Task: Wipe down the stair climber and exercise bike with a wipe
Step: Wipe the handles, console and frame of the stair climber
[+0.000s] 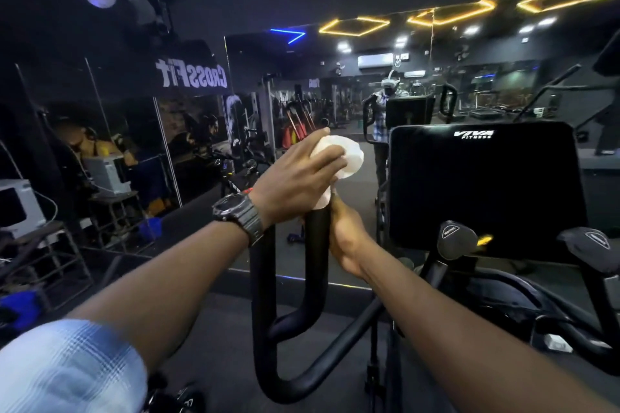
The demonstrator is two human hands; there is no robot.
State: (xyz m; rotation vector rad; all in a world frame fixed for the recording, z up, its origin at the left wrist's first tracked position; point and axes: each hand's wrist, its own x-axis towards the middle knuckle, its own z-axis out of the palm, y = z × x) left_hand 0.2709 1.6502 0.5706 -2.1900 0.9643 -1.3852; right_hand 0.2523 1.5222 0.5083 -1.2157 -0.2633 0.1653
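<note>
With the left hand (298,174) clamping the wipe (339,161) over the handlebar (317,238) top at 12 o'clock and the right hand (345,238) apparently gripping just below, the bunched wipe may slip off.

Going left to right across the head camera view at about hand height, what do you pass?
White appliance on the rack → wristwatch → left hand → wipe on top of the black handlebar → black Viva Fitness console.

Left hand (295,174) presses a white wipe (345,157) onto the black handlebar (315,245) — right hand (345,238) grips just below.
</note>
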